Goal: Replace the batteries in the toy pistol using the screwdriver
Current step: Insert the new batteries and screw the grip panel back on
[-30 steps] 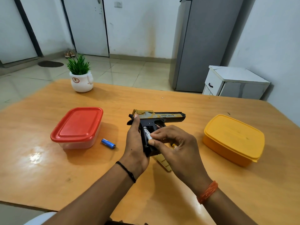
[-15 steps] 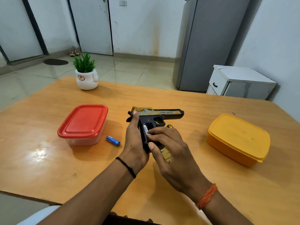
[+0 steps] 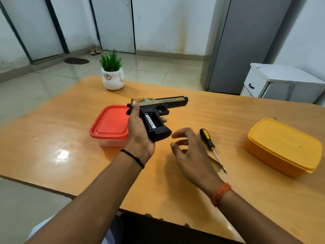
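Note:
My left hand (image 3: 139,131) grips the black and gold toy pistol (image 3: 158,113) by its grip, above the table, barrel pointing right. The battery compartment in the grip lies uncovered, with a white battery (image 3: 149,122) seated in it. My right hand (image 3: 189,154) hovers just right of the pistol with fingers loosely spread and holds nothing. A black and yellow screwdriver (image 3: 210,145) lies on the table to the right of that hand. A gold cover piece (image 3: 216,165) lies under the screwdriver's tip. The blue battery seen earlier is hidden behind my left hand.
A red-lidded box (image 3: 110,125) sits left of the pistol and a yellow box (image 3: 281,147) at the right on the wooden table (image 3: 52,129). A potted plant (image 3: 112,74) stands at the far edge. Beyond are a grey fridge (image 3: 246,43) and a white cabinet (image 3: 274,81).
My right hand has come off the pistol's grip and pulled back to the right, leaving the battery in the compartment. The pistol has risen a little in my left hand.

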